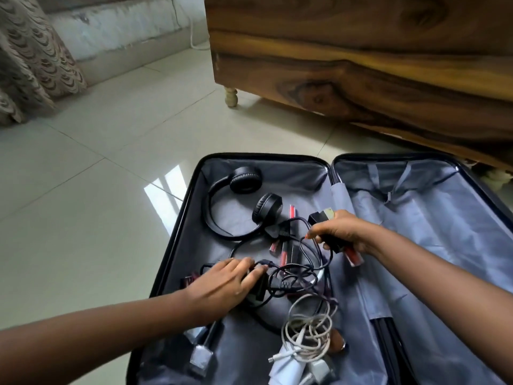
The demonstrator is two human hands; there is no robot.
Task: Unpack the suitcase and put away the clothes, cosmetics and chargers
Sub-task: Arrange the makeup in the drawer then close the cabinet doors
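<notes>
Lying nearest in the open suitcase [177, 245] is a coiled white cable [308, 332] with white chargers [319, 368] beside it, and at the lower left two clear-capped cosmetic bottles [200, 354]. Just beyond, the left hand [224, 284] rests with fingers fairly straight on a black charger [256, 294], whose tangled black cable [302, 273] loops across the grey lining. Further in, the right hand [344, 234] has its fingers curled round a black power adapter [322, 218], lifted over the middle of the case; a red lip gloss [354, 258] shows just under that hand, though whether the hand holds it too cannot be told. More slim red lip products [283, 254] lie beneath the cables. Past these, black headphones [241, 201] lie in the far corner of the left half. The right half of the case shows only grey lining and straps. Beyond the suitcase spreads the tiled floor [111, 134], with a wooden cabinet [361, 65] on a turned leg at the right and a patterned curtain [33, 59] at the far left.
</notes>
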